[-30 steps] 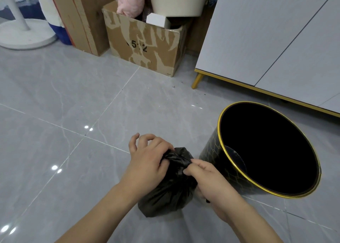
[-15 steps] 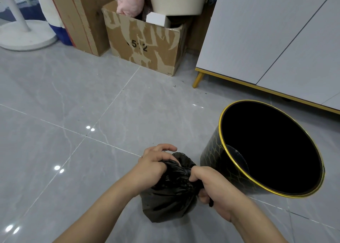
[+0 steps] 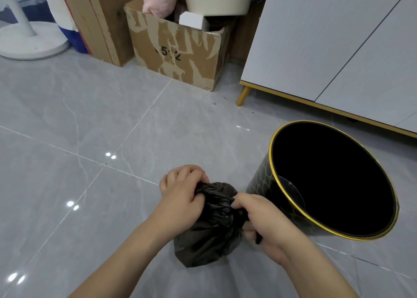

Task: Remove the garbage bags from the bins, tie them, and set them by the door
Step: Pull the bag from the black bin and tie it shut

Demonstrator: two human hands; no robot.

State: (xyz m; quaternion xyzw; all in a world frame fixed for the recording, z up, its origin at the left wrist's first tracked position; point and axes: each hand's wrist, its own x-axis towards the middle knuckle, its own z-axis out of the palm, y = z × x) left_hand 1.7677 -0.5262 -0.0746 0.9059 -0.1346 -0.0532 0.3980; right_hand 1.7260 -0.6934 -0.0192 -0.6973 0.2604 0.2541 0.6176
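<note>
A small black garbage bag (image 3: pixel 208 234) stands on the grey tiled floor in front of me, its top bunched up. My left hand (image 3: pixel 182 196) grips the gathered plastic on the bag's left side with curled fingers. On the right side my right hand (image 3: pixel 266 223) holds another part of the bag's neck in a fist. Just to the right stands a black bin (image 3: pixel 266 191) with a gold rim and a gold pattern. Its inside looks dark and I see no bag in it.
A worn cardboard box (image 3: pixel 178 53) holding a pink soft toy and a cream tub stands at the back. To the right is a grey cabinet (image 3: pixel 327 49) on gold legs. A white fan base (image 3: pixel 29 42) sits far left. Open floor (image 3: pixel 67 139) lies to the left.
Both hands have gone from pinching the bag's top with spread fingers to fists closed on the plastic, and they have drawn slightly apart. The bag stays on the floor.
</note>
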